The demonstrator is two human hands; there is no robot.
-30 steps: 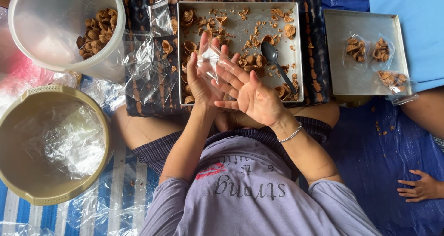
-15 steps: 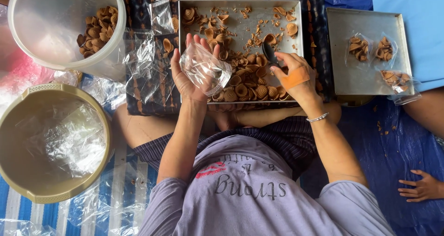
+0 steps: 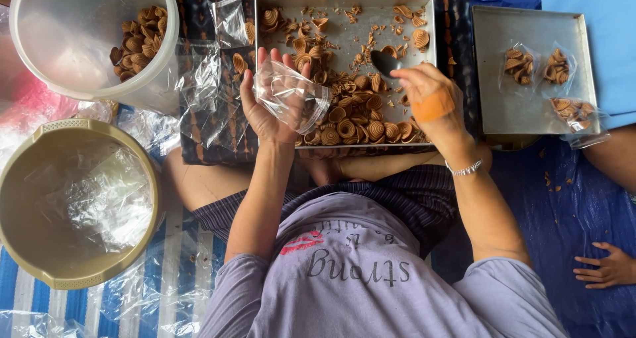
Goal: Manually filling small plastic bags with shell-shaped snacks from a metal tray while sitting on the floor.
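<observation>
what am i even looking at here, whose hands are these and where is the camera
There is no machine here. A person sits on the floor with a camera on their head, so the one view looks straight down at their own arms and lap.

Their left hand holds a small clear plastic bag open. Their right hand holds a dark spoon over a metal tray of small brown ridged cone-shaped snacks.

Around it lie a second metal tray with a few filled bags, a white bucket with more snacks, a tan tub lined with plastic, and loose empty bags. The small hand at lower right belongs to someone else.
</observation>
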